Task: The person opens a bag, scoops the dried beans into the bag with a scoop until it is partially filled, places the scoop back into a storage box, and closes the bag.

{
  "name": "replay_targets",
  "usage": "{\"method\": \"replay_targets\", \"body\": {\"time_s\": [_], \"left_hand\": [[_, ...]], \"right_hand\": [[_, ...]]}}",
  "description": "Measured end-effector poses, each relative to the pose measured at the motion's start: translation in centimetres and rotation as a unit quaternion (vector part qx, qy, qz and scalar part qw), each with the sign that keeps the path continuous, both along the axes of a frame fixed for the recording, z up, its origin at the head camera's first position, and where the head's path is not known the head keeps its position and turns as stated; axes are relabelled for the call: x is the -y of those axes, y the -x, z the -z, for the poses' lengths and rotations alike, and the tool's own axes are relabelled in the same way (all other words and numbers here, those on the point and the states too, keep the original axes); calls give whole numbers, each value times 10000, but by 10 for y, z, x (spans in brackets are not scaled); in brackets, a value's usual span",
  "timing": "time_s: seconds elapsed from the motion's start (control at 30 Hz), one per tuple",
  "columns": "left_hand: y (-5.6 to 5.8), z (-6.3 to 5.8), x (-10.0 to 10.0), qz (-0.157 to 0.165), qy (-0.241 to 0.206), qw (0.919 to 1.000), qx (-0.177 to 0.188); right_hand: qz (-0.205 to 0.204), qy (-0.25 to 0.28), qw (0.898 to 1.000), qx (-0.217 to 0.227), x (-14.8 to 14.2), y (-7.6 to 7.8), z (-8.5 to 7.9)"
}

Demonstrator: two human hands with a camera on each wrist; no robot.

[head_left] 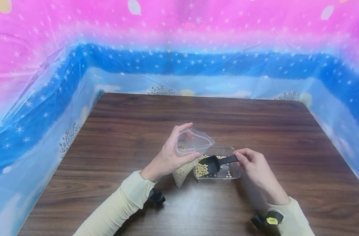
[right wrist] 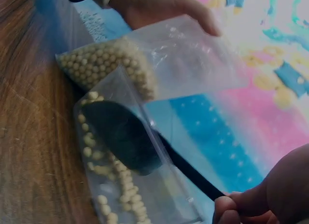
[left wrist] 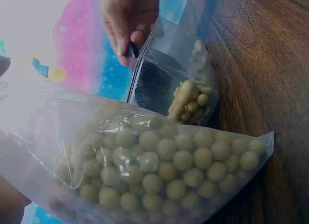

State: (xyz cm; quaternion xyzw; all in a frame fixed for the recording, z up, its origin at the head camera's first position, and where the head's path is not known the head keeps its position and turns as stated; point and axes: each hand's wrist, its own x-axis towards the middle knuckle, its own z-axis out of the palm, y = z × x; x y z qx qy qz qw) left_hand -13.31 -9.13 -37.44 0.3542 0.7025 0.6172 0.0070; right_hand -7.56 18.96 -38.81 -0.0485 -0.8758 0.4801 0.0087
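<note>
My left hand (head_left: 170,155) holds a clear plastic bag (head_left: 183,172) by its upper part, thumb and fingers spread around the gaping mouth. Round pale yellow beans, like soybeans, fill the lower part of the bag (left wrist: 169,161), which stands right beside a clear rectangular container (head_left: 217,178). My right hand (head_left: 257,168) pinches the end of the handle of a black scoop (head_left: 212,164) between thumb and fingers. The scoop's bowl (right wrist: 120,137) is down inside the container, among loose beans (head_left: 201,170) gathered mostly at its left end.
A dark wood-grain table (head_left: 132,121) carries everything. Behind and along both sides hangs a pink and blue cloth (head_left: 179,62) with snowflakes. A dark wrist device (head_left: 157,197) sits at the left cuff, another (head_left: 274,217) at the right.
</note>
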Motion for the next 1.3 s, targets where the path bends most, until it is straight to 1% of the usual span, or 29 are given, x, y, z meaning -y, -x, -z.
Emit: {"method": "replay_targets", "body": {"time_s": [0.1,0.17,0.23,0.33,0.4,0.47,0.57,0.67,0.77,0.93,1.07,1.13,1.3], "left_hand": [[0,0,0,21,5,10000,-9],[0,1,0,35,8,10000,-16],[1,1,0,23,26,10000,-36],[0,0,0,-8,60,10000,-17],[-1,-3,0,-40,92,9999,9],[-4,-8,0,-43,93,9999,43],[-9,-17,0,-35,89,9999,100],[-12,-23,0,-19,85,9999,143],[-10,-18,0,-49,118,9998,130],[-2,-3,1,-83,114,9999,-13],[0,1,1,-30,62,9999,-77],[0,1,2,-14,68,9999,-74],[-1,-1,1,69,33,10000,52]], "right_hand": [[67,487,9988,66,-5,5,8],[125,923,9956,119,-9,8,12],[179,1398,9898,186,-13,10,15],[207,2120,9760,446,-20,12,18],[238,2423,9684,532,-24,12,18],[273,2655,9624,506,-28,12,15],[415,2958,9539,276,-31,9,8],[572,3409,9384,22,-33,6,-2],[697,3828,9207,-289,-34,2,-14],[813,4304,8937,-974,-33,-5,-31],[741,4585,8735,-1461,-27,-10,-43],[682,4660,8668,-1640,-21,-13,-49],[600,4636,8609,-2008,-2,-23,-63]]}}
